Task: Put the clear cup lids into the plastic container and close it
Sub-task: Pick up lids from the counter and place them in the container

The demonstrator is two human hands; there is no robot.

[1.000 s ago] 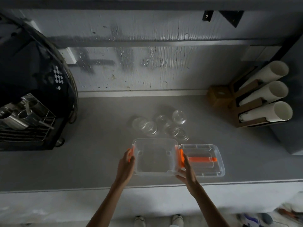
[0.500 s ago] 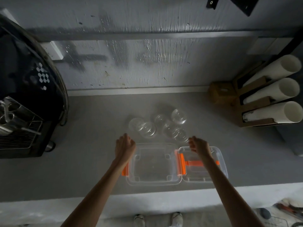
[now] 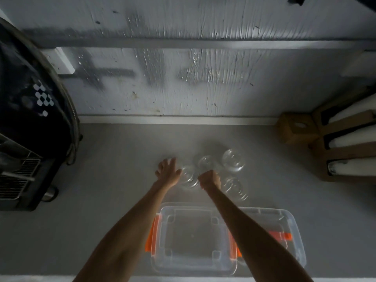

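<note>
Several clear dome cup lids lie in a cluster on the grey counter, among them one at the back right [image 3: 233, 161], one behind my hands [image 3: 206, 162], one between my hands [image 3: 188, 177] and one at the near right [image 3: 234, 187]. The clear plastic container [image 3: 191, 239] with orange latches stands open and empty near the counter's front edge. Its lid [image 3: 284, 222] with an orange handle lies beside it on the right. My left hand [image 3: 167, 171] is spread at the cluster's left side. My right hand [image 3: 209, 178] is curled, knuckles up, over the cluster's middle; what is under it is hidden.
A black coffee machine [image 3: 30, 119] with a metal drip tray fills the left side. Cardboard holders with white cup stacks [image 3: 350, 151] stand at the right, with a small brown box [image 3: 297, 129] beside them. A rough painted wall closes the back.
Both hands left the container's sides and reached forward past it to the cup lids. The view has moved closer to the counter.
</note>
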